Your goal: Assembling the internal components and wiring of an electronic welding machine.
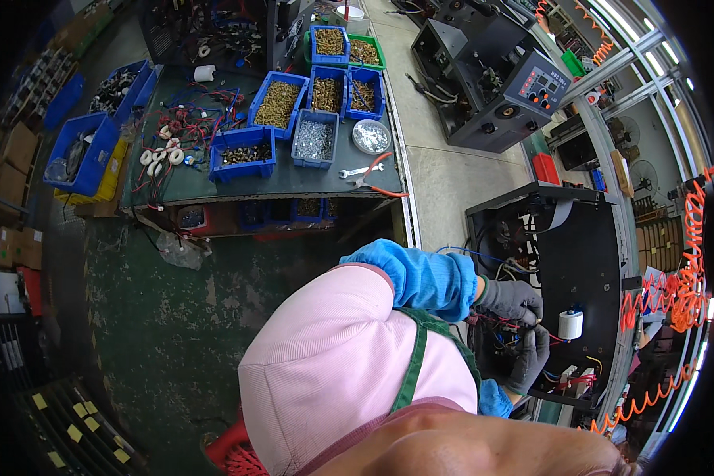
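Observation:
In grey gloves, my left hand [512,301] and my right hand [529,358] meet over the near side of an open black machine housing [579,262]. The fingertips of both are closed in a pinch, almost touching each other; what they grip is too small to make out. Thin red and dark wires [500,324] lie beneath and beside my left hand. A white cylindrical part [570,324] stands on the black panel just beyond my fingers. Below it, a white block-shaped part with red and yellow wires [577,381] sits at the housing's corner. A blue sleeve [428,278] covers my left forearm.
On the workbench [190,103] at left are blue bins [242,155] of brass fittings, a bin of small metal hardware [316,139], a wrench [361,170], orange-handled pliers [377,178] and bundled wires. Another machine [492,87] stands farther along. Coiled orange hoses [690,270] hang at right.

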Motion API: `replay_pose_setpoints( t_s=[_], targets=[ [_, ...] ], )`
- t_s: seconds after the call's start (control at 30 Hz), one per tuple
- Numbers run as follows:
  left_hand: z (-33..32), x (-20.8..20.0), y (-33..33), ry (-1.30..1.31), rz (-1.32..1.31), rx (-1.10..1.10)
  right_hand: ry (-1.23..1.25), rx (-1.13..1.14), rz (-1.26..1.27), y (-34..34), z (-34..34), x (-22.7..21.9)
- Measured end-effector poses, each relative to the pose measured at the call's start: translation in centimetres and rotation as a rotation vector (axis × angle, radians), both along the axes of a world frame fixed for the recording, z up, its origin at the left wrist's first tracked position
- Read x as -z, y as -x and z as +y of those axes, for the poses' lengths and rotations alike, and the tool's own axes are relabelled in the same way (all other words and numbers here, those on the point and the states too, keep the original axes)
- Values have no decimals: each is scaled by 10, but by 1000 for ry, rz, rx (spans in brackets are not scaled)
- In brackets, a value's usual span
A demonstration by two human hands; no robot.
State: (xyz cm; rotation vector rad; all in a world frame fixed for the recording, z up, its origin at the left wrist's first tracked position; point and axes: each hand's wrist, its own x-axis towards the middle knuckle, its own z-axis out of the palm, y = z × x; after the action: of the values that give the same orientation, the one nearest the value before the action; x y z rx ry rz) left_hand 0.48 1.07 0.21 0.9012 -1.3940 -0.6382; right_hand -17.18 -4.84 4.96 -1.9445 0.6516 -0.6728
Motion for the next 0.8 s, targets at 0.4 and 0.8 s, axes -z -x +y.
replay_pose_setpoints(
  t_s=[0.4, 0.8],
  targets=[
    [18, 14, 10, -124, 45, -46, 233, 34, 52, -2, 14, 10],
    [30, 27, -12, 12, -231, -152, 218, -2, -9, -24, 37, 15]
  ],
)
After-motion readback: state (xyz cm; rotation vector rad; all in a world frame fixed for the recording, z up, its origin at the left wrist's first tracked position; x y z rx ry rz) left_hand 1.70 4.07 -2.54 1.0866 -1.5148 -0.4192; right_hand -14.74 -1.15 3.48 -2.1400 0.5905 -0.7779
